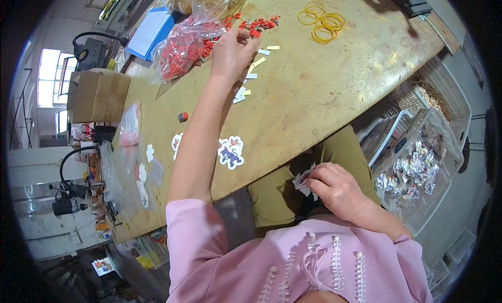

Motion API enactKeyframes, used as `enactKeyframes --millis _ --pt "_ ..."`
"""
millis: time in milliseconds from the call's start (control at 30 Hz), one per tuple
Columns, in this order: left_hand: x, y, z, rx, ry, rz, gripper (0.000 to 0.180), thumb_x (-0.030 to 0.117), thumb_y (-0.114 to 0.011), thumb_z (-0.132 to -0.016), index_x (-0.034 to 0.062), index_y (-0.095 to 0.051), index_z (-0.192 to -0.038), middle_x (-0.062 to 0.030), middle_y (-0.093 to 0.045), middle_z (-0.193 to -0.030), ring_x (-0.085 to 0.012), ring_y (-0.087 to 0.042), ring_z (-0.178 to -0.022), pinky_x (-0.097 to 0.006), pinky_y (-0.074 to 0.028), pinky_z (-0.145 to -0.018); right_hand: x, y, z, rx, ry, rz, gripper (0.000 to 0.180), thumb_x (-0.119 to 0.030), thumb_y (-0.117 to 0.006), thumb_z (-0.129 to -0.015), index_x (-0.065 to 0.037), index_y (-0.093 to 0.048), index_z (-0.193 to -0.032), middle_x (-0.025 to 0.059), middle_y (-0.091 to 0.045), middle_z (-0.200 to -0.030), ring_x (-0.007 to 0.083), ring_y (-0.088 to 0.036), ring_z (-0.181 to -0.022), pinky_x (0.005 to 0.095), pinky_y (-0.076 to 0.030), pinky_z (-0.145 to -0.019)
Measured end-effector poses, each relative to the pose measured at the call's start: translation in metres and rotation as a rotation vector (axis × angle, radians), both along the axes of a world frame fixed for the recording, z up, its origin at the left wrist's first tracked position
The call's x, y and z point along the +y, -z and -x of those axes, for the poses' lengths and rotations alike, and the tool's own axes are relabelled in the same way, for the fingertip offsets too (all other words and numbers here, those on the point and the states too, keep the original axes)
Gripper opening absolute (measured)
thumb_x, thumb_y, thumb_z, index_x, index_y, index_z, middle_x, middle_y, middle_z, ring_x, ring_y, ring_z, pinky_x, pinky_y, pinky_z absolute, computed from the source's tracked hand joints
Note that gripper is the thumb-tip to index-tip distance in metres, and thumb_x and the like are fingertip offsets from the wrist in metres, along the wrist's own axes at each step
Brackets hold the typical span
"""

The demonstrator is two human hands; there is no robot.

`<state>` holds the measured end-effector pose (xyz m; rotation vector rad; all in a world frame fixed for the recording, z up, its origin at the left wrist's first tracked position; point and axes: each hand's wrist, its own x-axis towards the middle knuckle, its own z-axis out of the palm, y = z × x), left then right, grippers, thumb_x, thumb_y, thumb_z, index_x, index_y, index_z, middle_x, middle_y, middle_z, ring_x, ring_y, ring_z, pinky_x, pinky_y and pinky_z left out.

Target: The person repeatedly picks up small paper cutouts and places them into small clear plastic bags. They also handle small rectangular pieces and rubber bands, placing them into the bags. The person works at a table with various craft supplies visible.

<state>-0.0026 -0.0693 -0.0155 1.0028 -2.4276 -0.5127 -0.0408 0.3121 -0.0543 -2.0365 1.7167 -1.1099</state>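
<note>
My left hand (230, 55) reaches across the table to a spill of small red pieces (264, 25). Its fingers are curled together among them, and what they pinch is hidden. Beside that hand lies a clear plastic bag (180, 52) full of similar red pieces. Over my lap, my right hand (337, 188) is closed on a small clear plastic packet (302, 180); its contents are too small to tell. Short white and pale yellow strips (251, 76) lie in a row right of my left forearm. A white-edged purple cutout (230, 152) lies near the table's front edge.
Several yellow rubber bands (320, 23) lie at the far side of the table (298, 104). A lone red-and-dark piece (183, 116) sits left of my forearm. A cardboard box (97, 96) and blue clipboard (150, 34) stand left. White plastic baskets (454, 94) with small pieces are at my right.
</note>
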Motion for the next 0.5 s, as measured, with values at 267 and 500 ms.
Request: enactKeyframes --millis 267,500 --pt "0.008 -0.024 -0.02 0.031 0.061 -0.226 0.022 0.022 -0.08 -0.092 0.0029 -0.077 -0.102 -0.0058 -0.076 -0.085 -0.0145 -0.071 -0.078 -0.032 -0.056 -0.072 -0.003 -0.009 0.021 -0.018 0.103 0.084 0.017 -0.008 -0.068 -0.083 0.001 -0.068 -0.098 0.0146 -0.066 -0.109 0.0332 -0.068 -0.107 0.0423 -0.057 -0.092" --pt "0.2 -0.063 -0.091 -0.072 0.545 -0.46 0.012 0.011 -0.079 -0.091 0.0038 -0.074 -0.098 -0.0091 -0.069 -0.086 -0.0214 -0.068 -0.072 -0.033 -0.056 -0.067 -0.015 -0.025 0.02 -0.062 0.096 0.085 0.018 -0.008 -0.068 -0.085 0.003 -0.066 -0.099 0.018 -0.066 -0.117 0.0361 -0.067 -0.111 0.0441 -0.057 -0.095"
